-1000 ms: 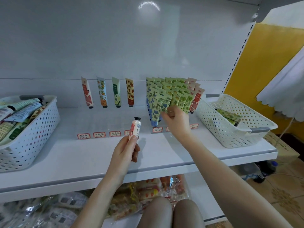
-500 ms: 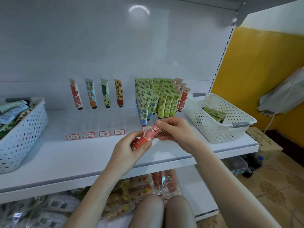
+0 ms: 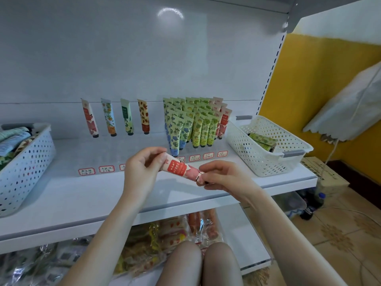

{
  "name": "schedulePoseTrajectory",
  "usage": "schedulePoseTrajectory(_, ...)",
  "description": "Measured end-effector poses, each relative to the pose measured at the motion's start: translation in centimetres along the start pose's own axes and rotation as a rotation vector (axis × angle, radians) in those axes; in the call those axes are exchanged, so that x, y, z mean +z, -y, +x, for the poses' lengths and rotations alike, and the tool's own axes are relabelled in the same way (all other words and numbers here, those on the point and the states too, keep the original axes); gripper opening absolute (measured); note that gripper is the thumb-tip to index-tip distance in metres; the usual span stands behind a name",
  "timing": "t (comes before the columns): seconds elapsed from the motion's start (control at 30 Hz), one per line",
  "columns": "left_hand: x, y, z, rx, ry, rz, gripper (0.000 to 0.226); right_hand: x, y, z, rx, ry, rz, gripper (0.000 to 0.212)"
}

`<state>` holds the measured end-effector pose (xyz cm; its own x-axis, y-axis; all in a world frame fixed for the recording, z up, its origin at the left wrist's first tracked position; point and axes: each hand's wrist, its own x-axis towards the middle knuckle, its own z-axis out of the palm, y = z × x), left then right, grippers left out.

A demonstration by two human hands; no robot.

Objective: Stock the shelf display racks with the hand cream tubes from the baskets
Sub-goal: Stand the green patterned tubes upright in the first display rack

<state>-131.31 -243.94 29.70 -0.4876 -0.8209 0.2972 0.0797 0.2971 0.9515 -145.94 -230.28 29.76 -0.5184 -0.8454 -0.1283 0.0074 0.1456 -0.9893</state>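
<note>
A red and pink hand cream tube (image 3: 179,167) lies almost level between both hands, above the front of the white shelf (image 3: 82,195). My left hand (image 3: 142,170) pinches its flat upper end. My right hand (image 3: 221,176) pinches its cap end. Behind them a clear display rack (image 3: 193,147) holds several rows of green, blue and pink tubes (image 3: 195,122). To its left, single sample tubes (image 3: 115,118) stand upright in another rack. The right basket (image 3: 266,147) holds a few green tubes (image 3: 261,140). The left basket (image 3: 22,168) is piled with tubes.
Small red price labels (image 3: 97,170) line the rack fronts. Packaged snacks (image 3: 175,230) fill the lower shelf. My knees (image 3: 198,263) are below. A cardboard box (image 3: 325,174) and dark bottles (image 3: 311,205) sit on the tiled floor at right, by a yellow wall.
My right hand came back from the rack and took the tube's cap end. The tube, upright in my left hand a second ago, now lies nearly level between both hands.
</note>
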Motion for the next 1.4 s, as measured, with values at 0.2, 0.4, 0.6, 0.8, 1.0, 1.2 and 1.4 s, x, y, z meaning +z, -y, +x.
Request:
schedulePoseTrajectory(0.2,1.7,-0.9,0.5,0.198,0.12,0.115,0.017,1.2,-0.3,0.1,-0.154,0.069,-0.241,0.012)
schedulePoseTrajectory(0.4,3.3,-1.2,1.3,0.308,0.183,0.169,0.015,0.8,-0.8,0.7,-0.249,-0.008,-0.343,0.009)
schedulePoseTrajectory(0.6,4.0,1.7,1.1,0.27,0.204,0.439,0.035,-1.5,-1.6,2.3,-0.257,-0.266,-0.363,0.006)
schedulePoseTrajectory(0.8,5.5,5.5,1.0,0.144,0.439,0.794,0.046,-2.7,-1.5,3.4,-0.264,-0.425,-0.33,0.013)
schedulePoseTrajectory(1.0,6.7,7.3,2.0,0.15,0.585,1.03,0.044,-3.6,-1.5,4.4,-0.275,-0.501,-0.334,0.012)
schedulePoseTrajectory(1.2,6.9,8.3,1.9,0.154,0.596,1.099,0.04,-4.7,-2.1,5.7,-0.254,-0.549,-0.377,0.013)
schedulePoseTrajectory(1.4,7.0,8.6,1.9,0.163,0.571,1.105,0.04,-4.8,-2.7,6.7,-0.264,-0.57,-0.394,0.012)
